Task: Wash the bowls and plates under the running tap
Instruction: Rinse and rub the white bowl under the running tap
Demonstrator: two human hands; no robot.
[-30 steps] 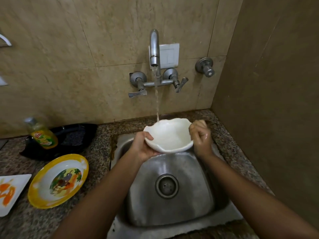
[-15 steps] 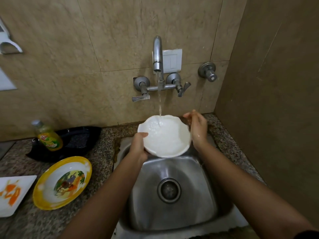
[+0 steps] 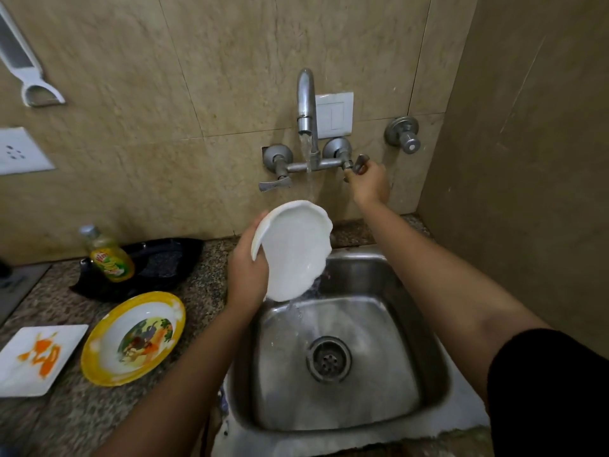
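Bowl (image 3: 293, 250) tipped, opening rightward — left hand (image 3: 245, 275) fingers gripping rim; right hand (image 3: 369, 183) fingers holding tap handle (image 3: 357, 164).

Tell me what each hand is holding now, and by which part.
The left hand holds the white bowl by its left rim, tilted over the sink. The right hand grips the tap's right handle.

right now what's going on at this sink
A person is washing dishes. The left hand holds a white bowl tipped on its side over the steel sink, and water spills off its lower edge. The right hand grips the tap's right handle while water runs from the spout. A yellow-rimmed plate and a white square plate smeared with orange sit on the counter to the left, beside a dish soap bottle.
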